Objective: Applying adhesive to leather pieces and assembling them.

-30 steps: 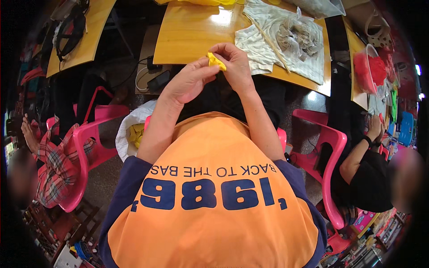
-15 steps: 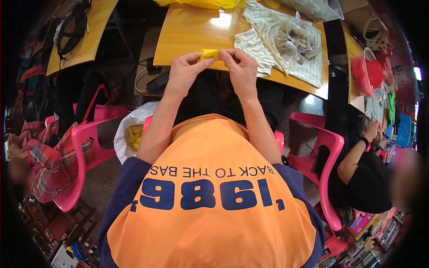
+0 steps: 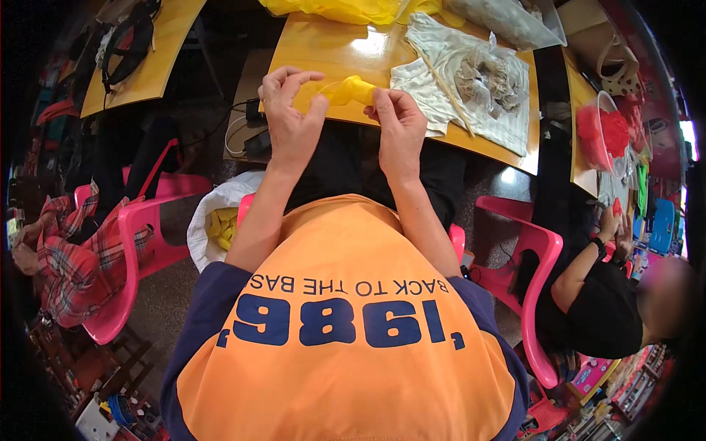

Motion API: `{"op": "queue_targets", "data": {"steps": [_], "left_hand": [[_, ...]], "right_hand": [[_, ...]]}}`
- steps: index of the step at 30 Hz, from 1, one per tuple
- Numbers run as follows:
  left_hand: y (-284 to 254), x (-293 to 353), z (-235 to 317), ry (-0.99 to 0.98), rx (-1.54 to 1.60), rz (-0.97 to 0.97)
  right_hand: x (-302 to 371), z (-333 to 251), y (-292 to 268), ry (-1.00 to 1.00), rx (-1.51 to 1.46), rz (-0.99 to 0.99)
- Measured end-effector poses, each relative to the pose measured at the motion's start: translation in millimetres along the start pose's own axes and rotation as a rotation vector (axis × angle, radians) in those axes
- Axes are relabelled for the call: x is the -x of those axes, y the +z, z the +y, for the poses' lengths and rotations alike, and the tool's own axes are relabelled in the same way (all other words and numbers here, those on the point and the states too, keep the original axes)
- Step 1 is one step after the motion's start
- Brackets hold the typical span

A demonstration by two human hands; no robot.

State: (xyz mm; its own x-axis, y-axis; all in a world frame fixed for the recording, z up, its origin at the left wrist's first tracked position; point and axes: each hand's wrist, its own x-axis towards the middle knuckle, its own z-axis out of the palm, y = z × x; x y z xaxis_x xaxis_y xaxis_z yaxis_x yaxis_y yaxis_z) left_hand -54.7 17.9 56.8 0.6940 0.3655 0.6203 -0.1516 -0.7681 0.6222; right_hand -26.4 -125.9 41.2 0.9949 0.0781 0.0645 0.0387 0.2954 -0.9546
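My right hand [image 3: 401,121] pinches one end of a small, gathered piece of yellow cloth [image 3: 353,90] between thumb and fingertips, over the near edge of the table. To its left, my left hand [image 3: 294,106] is open, its thumb and fingers spread apart beside the cloth's other end. A thin pale line shows between the cloth and the left fingers; whether those fingers touch it is too fine to tell. Right of my hands, a clear bag of tangled beige strands [image 3: 489,77] lies on a white garment [image 3: 434,70]. A thin wooden stick [image 3: 445,84] rests there too.
More yellow cloth [image 3: 338,9] is heaped at the back of the wooden table [image 3: 316,48]. A white sack [image 3: 202,213] holding yellow pieces stands by my left side. Pink chairs [image 3: 136,250] flank me, and people sit on both sides. A basket [image 3: 594,128] with red material is at right.
My left hand has let go of the yellow cloth, moved a little left and spread its fingers. The right hand still pinches the cloth, which now sticks out further to the left.
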Motion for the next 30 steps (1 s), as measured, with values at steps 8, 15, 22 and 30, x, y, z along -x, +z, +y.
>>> {"op": "queue_targets", "data": {"steps": [8, 15, 22, 30], "left_hand": [[9.1, 12.7, 6.6, -0.21, 0.252, -0.195], [14.0, 13.4, -22.5, -0.545, 0.848, -0.501], [11.8, 4.7, -28.0, -0.483, 0.72, -0.517], [25.1, -1.1, -19.0, -0.054, 0.187, -0.163]], "right_hand": [[3.7, -2.2, 2.4, 0.035, -0.093, -0.038], [1.5, 3.3, -2.9, 0.306, -0.35, -0.041], [1.6, 14.8, -5.1, 0.179, -0.282, 0.002], [19.2, -1.3, 15.2, -0.157, 0.334, -0.083]]}}
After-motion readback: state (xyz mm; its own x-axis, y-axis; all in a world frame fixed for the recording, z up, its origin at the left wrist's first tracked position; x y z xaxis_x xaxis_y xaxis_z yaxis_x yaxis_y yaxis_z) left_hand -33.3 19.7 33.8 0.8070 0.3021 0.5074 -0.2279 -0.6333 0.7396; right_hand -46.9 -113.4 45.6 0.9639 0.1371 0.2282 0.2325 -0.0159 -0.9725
